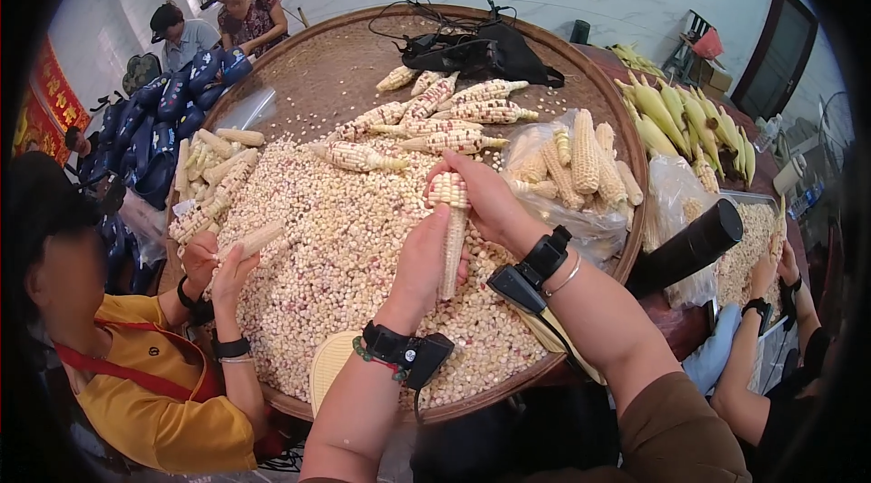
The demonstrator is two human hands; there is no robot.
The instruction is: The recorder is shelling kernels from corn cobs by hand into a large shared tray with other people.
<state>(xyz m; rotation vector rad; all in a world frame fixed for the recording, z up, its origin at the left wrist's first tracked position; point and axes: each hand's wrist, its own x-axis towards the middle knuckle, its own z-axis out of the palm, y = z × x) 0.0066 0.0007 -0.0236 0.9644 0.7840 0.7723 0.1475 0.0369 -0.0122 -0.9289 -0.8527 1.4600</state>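
Landmark: I take the big round woven tray (345,66) as my reference; its rim curves close under my wrists.
Left hand: my left hand (422,261) has its grip wrapped around the lower part of the corn cob (451,234).
Right hand: my right hand (485,202) has its grip closed over the cob's top end, fingers curled across it.
Cob: it stands nearly upright above the near-middle of the tray, partly stripped, over the heap of loose kernels (336,265).
Tray far side: stripped cobs (445,116) lie in a fan past the heap, and a black bag with cables (481,52) sits at the far rim.
Tray right edge: a clear bag of whole cobs (581,170) crowds the rim, leaving little room beside my right wrist.
Tray left edge: a person in a yellow shirt (154,383) holds another cob (249,240) over the heap; a small pile of cobs (213,175) lies beyond.
Beyond the right rim: husked green ears (689,120) rest on the table.
Open room: bare weave shows only on the tray's far-left part.
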